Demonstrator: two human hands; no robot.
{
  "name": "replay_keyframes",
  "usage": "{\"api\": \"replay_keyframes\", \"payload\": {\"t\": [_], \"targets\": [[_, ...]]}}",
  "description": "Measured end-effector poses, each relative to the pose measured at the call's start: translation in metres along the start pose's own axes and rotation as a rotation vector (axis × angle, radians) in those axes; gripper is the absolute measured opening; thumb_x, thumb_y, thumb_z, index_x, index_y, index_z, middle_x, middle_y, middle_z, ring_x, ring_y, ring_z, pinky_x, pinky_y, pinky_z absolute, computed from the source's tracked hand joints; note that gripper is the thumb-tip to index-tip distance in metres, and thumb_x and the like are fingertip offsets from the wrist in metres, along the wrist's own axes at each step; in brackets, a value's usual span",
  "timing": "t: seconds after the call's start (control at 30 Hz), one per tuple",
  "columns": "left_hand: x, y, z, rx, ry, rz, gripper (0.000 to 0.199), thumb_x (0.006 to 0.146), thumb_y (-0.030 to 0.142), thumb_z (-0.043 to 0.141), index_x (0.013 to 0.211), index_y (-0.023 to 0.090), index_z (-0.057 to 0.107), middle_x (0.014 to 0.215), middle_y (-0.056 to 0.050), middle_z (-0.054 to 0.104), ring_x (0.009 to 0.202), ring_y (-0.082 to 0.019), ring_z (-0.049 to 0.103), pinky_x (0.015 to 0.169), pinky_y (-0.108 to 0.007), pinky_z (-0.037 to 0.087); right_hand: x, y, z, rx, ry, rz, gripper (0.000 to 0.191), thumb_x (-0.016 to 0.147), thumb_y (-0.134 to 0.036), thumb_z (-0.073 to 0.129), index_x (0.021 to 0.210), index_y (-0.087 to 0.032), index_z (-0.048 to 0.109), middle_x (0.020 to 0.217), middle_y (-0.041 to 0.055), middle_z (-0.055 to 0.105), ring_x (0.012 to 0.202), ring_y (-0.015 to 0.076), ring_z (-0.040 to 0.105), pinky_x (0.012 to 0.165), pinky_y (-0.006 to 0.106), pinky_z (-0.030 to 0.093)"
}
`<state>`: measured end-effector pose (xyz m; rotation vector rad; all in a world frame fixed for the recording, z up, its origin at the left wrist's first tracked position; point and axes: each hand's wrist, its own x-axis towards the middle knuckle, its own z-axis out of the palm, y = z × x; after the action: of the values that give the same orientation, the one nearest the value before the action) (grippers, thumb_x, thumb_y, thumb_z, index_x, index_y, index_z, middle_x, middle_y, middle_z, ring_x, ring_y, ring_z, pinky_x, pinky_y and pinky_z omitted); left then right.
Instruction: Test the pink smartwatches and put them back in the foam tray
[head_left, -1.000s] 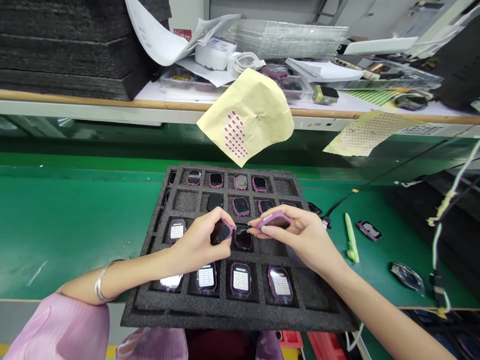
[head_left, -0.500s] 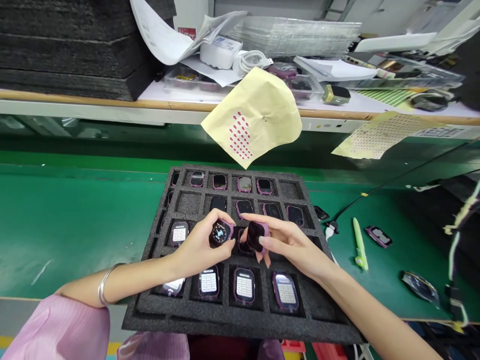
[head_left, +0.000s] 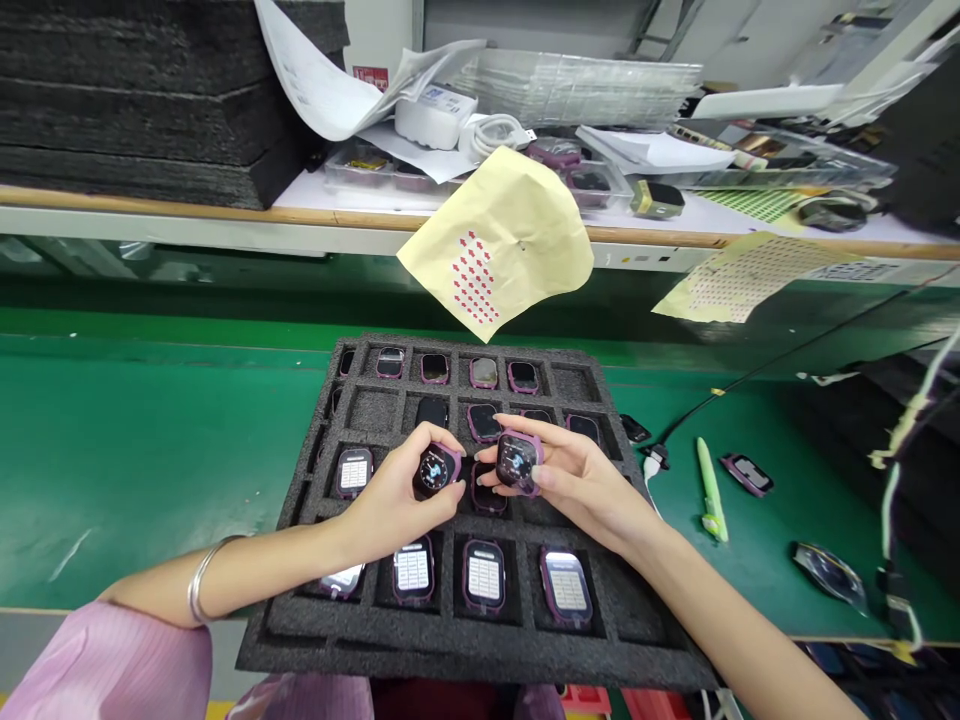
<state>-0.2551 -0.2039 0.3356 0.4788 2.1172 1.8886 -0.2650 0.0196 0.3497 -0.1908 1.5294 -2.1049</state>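
Purple plastic is framing both watch bodies in play: the left watch body (head_left: 435,470) and the right watch body (head_left: 517,462) are being held just apart above the third row of the tray, with their dark glass faces turned up towards the camera. Each face is showing a small, round, lit dial. Any writing on the dials is too small to read, and the long axis of each body is hard to judge, though the right one seems slightly tilted.

The left hand (head_left: 390,490) is curling around its watch, with fingers and thumb pinching the frame's edges. The right hand (head_left: 570,480) is pinching its watch between thumb and fingertips, and its fingertips are nearly meeting those of the left hand.

Below them, a black foam tray (head_left: 300,640) is resting on the green worktop (head_left: 150,470), its square pockets carrying more purple-framed devices (head_left: 484,578). Those in the nearest row are showing white printed grids, unreadable from here. A silver bangle (head_left: 201,592) is circling the left wrist, and a pink sleeve (head_left: 105,670) is filling the lower left corner.

To the right of the tray, a green pen (head_left: 709,490), a loose framed device (head_left: 746,474) and a white cable plug (head_left: 654,460) are lying on the worktop. A creased yellow sheet (head_left: 510,240) dotted with red stickers is hanging above the tray. Farther back, a white power adapter (head_left: 435,116) is sitting on the upper shelf (head_left: 337,222), beside a stack of black foam sheets (head_left: 150,100).
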Motion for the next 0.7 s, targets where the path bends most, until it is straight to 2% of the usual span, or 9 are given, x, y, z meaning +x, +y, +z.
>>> {"api": "replay_keyframes", "payload": {"t": [0.23,0.47,0.6,0.7], "targets": [[-0.0003,0.0038,-0.0021,0.108,-0.025,0.013,0.021,0.074,0.006,0.052,0.089,0.020,0.047,0.080,0.002,0.050,0.072,-0.013,0.048,0.068,-0.025,0.039,-0.0016,0.0007,0.0012,-0.032,0.056,0.019,0.043,0.070,-0.025,0.082,0.110,-0.022,0.069,0.100,0.0083,0.074,0.085,0.0226,0.071,0.086,0.040,0.054],[0.0006,0.0039,-0.0034,0.086,-0.038,0.061,0.021,0.077,0.008,0.052,0.093,0.020,0.046,0.082,0.002,0.050,0.076,-0.013,0.048,0.070,-0.025,0.039,-0.0017,-0.0013,0.0036,-0.039,0.026,-0.006,0.041,0.070,-0.021,0.082,0.109,-0.024,0.070,0.102,0.0079,0.074,0.092,0.0242,0.071,0.088,0.040,0.053],[0.0005,0.0047,-0.0039,0.110,-0.054,0.045,0.021,0.075,0.006,0.051,0.090,0.020,0.045,0.080,0.002,0.049,0.075,-0.013,0.047,0.072,-0.026,0.038,-0.0033,-0.0032,0.0047,-0.058,0.003,0.006,0.038,0.073,-0.016,0.078,0.109,-0.024,0.071,0.101,0.0071,0.074,0.090,0.0210,0.071,0.079,0.030,0.056],[0.0004,0.0058,-0.0040,0.097,-0.038,0.058,0.021,0.076,0.007,0.052,0.091,0.020,0.045,0.081,0.002,0.049,0.075,-0.014,0.047,0.070,-0.025,0.038,-0.0047,-0.0044,0.0058,-0.052,-0.020,0.005,0.039,0.072,-0.016,0.079,0.109,-0.024,0.071,0.102,0.0070,0.074,0.092,0.0213,0.070,0.078,0.030,0.056]]}}
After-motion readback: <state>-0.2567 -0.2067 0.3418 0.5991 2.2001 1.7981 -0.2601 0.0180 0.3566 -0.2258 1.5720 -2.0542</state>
